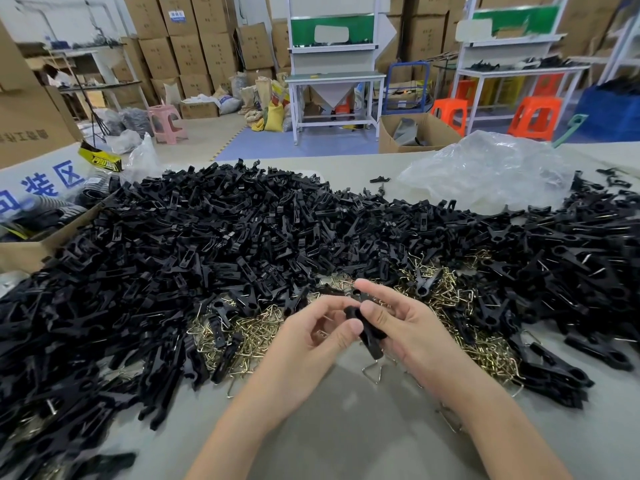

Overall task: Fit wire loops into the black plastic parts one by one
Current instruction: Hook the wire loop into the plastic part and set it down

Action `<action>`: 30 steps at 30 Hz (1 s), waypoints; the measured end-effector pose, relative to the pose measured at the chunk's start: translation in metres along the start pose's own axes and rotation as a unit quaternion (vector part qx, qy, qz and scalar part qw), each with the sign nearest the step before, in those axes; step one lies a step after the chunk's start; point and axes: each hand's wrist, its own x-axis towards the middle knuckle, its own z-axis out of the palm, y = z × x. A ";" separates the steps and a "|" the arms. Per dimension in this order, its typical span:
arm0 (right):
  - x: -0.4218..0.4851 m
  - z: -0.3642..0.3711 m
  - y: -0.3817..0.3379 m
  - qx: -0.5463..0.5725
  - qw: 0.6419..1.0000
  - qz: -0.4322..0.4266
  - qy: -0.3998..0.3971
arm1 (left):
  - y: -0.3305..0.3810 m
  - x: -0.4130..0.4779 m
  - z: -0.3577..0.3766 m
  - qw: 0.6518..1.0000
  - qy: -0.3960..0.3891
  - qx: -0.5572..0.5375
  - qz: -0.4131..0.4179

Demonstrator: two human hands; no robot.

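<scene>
Black plastic part (367,329) held between both hands above the grey table (346,427), near the front edge of the piles. Left hand (318,332): fingers curled, thumb tip pressed against the part's upper end. Right hand (401,323): thumb on top, fingers wrapped beneath, gripping the part's body; lower end of the part sticks out below the palm. Whether a wire loop is already seated in this part: cannot tell, fingers cover it.

Just below the hands, a single triangular wire loop (373,372) lies flat on the table. Behind and to either side of the hands, a scatter of brass-coloured wire loops (249,337), with some black parts lying on top.

Beyond that, a large heap of loose black parts (207,230) spreads across the left and centre. To the right, a second heap (571,258) with wire visible in many pieces. A crumpled clear plastic bag (485,168) sits at the far right of the table; an open cardboard box (31,244) at the left edge.
</scene>
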 end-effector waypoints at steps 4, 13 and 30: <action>-0.003 -0.007 -0.003 -0.156 0.979 -0.102 0.076 | -0.001 0.000 -0.003 0.998 0.056 0.023 -0.002; -0.002 -0.017 0.012 -0.688 0.712 -0.080 0.115 | -0.009 0.008 -0.009 0.971 0.234 -0.004 -0.052; -0.008 -0.013 -0.002 -0.538 0.799 -0.205 0.174 | -0.007 0.007 -0.003 0.979 0.196 -0.001 -0.051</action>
